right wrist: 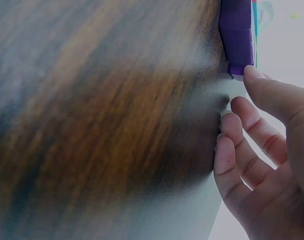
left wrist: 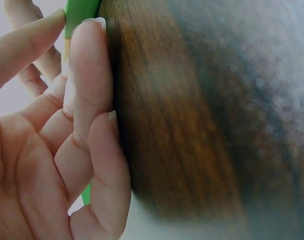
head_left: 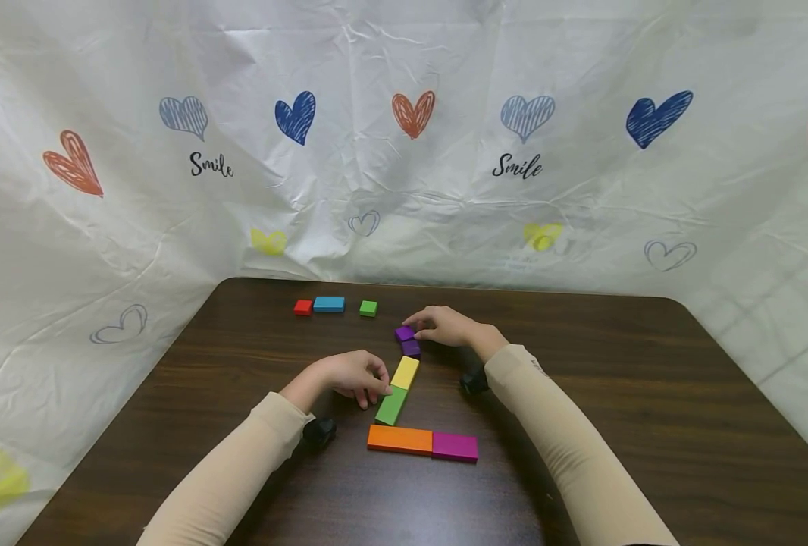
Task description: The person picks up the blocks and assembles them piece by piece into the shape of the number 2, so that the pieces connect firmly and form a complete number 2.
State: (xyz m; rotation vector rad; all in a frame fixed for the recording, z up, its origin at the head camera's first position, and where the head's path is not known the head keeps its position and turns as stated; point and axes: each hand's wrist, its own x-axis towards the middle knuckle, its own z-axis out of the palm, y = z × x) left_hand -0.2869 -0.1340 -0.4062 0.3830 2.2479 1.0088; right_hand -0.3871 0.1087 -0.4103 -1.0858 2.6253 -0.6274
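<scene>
At the twelve o'clock end of a crooked block row (head_left: 405,372), the right hand (head_left: 450,327) pinches the far purple block (head_left: 403,334), likely light, stiff and best held by its sides, as the left hand (head_left: 352,374), fingers relaxed, touches the long green block (head_left: 391,407) from nine o'clock.

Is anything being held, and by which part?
The right hand seems to pinch the farther purple block by its far and right edges; the left hand only touches the longer green block at its left edge.
</scene>
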